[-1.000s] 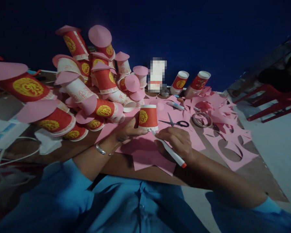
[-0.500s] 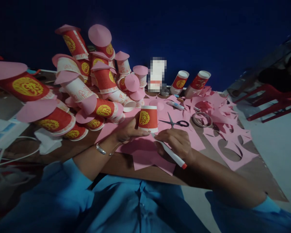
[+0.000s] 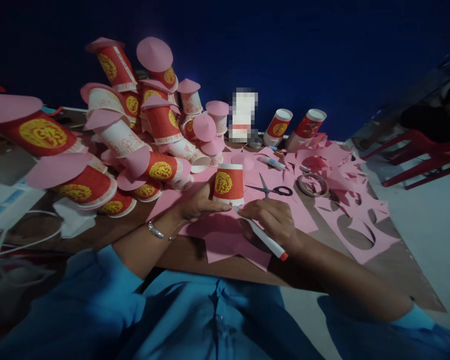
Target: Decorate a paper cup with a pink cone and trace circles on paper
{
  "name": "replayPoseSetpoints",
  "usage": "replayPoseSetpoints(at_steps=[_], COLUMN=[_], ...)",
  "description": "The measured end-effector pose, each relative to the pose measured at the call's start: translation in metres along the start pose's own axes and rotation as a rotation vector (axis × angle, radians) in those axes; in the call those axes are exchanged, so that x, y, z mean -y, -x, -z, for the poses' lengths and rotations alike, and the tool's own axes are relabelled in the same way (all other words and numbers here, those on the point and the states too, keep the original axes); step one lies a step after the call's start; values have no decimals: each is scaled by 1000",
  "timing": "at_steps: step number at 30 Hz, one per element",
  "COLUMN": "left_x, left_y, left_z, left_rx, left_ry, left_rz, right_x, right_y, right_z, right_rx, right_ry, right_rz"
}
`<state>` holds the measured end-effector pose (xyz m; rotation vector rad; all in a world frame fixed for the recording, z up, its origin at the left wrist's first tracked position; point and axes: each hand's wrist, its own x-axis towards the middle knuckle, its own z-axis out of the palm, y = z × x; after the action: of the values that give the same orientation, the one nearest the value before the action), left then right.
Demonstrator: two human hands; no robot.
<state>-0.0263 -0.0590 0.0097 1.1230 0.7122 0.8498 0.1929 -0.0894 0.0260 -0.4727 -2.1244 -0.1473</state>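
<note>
The left hand (image 3: pixel 200 202) grasps a red paper cup (image 3: pixel 228 184) in the centre of the frame, its thumb along the cup's lower edge; this grip probably steadies the cup against the pen. The right hand (image 3: pixel 272 217) is closed around a white marker (image 3: pixel 266 239), slanted with its red end towards the lower right and its tip at that edge, an angle that seems to leave the cup's printed side in view. Beneath them, pink paper sheets (image 3: pixel 296 212) cover part of the brown table (image 3: pixel 393 270). Open scissors (image 3: pixel 267 191) lie just right of the cup, seemingly within easy reach, with a tape roll (image 3: pixel 301 186) farther right and cut pink scraps (image 3: pixel 378 240) beyond it. Cups with pink cone tops crowd the left and upper left, perhaps piled there to leave room for the hands. The left fingers behind the cup are hidden, and the marker's tip is too small to tell whether it touches. A pixelated object (image 3: pixel 243 115) at upper centre cannot be identified, and the leftmost cone top (image 3: pixel 11 108) is cut off by the frame.
</note>
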Motion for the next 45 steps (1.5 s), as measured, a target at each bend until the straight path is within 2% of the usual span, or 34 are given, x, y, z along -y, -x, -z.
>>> replayPoseSetpoints(at_steps=[15,28,45], left_x=[4,3,3], left_y=[-2,-2,-3], left_z=[2,2,1], left_rx=[4,-12,1], left_ry=[62,62,71], left_rz=[-40,-17,-54], right_x=[-1,-1,0], right_y=[0,0,2], right_z=[-3,-3,-2], right_rx=[-72,-52,-36], right_ry=[46,44,25], right_rz=[-42,-48,-57])
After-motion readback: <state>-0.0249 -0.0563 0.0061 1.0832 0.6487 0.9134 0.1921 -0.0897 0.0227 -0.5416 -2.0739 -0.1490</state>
